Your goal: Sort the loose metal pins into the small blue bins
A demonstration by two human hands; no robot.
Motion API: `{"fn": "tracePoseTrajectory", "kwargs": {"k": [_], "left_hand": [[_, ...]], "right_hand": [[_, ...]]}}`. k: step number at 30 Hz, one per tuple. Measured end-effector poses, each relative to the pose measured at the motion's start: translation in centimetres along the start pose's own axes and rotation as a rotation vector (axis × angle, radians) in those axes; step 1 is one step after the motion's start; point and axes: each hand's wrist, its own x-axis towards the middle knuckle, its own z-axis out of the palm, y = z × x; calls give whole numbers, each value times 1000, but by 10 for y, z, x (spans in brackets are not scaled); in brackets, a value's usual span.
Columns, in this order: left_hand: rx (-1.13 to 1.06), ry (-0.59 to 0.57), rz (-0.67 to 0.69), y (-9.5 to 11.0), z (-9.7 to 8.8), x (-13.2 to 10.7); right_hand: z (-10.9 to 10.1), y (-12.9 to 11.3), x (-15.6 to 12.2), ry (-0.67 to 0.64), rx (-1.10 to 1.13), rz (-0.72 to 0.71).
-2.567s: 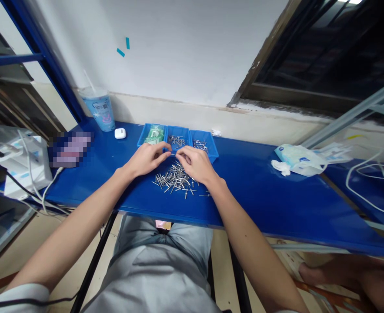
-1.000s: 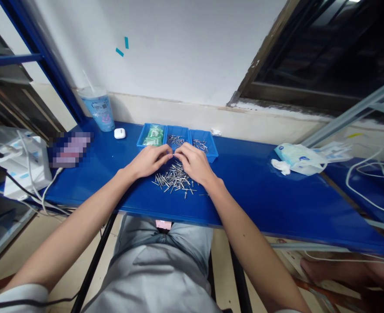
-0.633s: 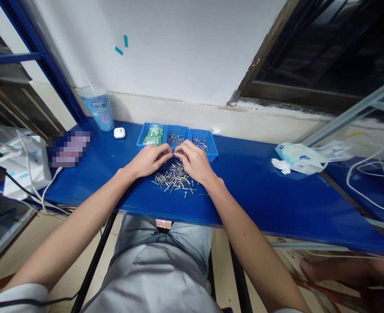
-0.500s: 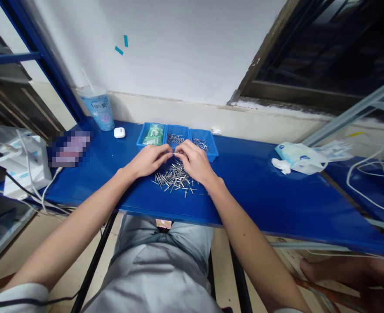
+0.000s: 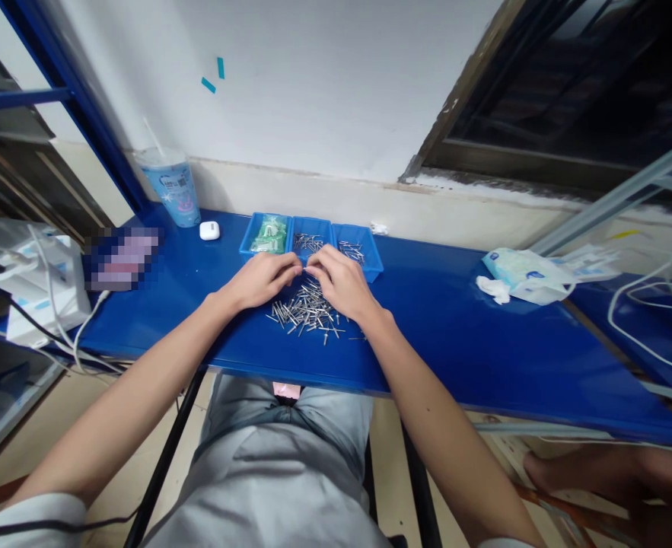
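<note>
Right hand [image 5: 340,283] has edged nearer left hand [image 5: 260,280], both curled inward.

The desk [image 5: 455,327] is a deep, glossy blue, and the trays [image 5: 313,226] at its far side are a brighter blue. A green packet [image 5: 270,234] with whitish patches fills the left one; the heaped rivets [image 5: 307,308] are silvery grey. Far left, the cup [image 5: 176,195] is light blue printed with white and pink, beside a plain white case [image 5: 209,230]. The pixelated item [image 5: 124,259] at left seems mauve with a reddish patch. On the right, the tissue pack [image 5: 527,275] is pale aqua and white with dark blue marks. Teal strips [image 5: 220,68] dot the white wall [image 5: 324,84].
</note>
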Motion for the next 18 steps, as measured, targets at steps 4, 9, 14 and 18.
{"fn": "tracePoseTrajectory", "kwargs": {"k": [4, 9, 14, 18], "left_hand": [[8, 10, 4, 1, 0, 0], [-4, 52, 12, 3, -1, 1], [-1, 130, -10, 3, 0, 2], [2, 138, -25, 2, 2, 2]], "right_hand": [[0, 0, 0, -3, -3, 13], [0, -1, 2, 42, -23, 35], [-5, 2, 2, 103, -12, 19], [-9, 7, 1, 117, -45, 7]]}}
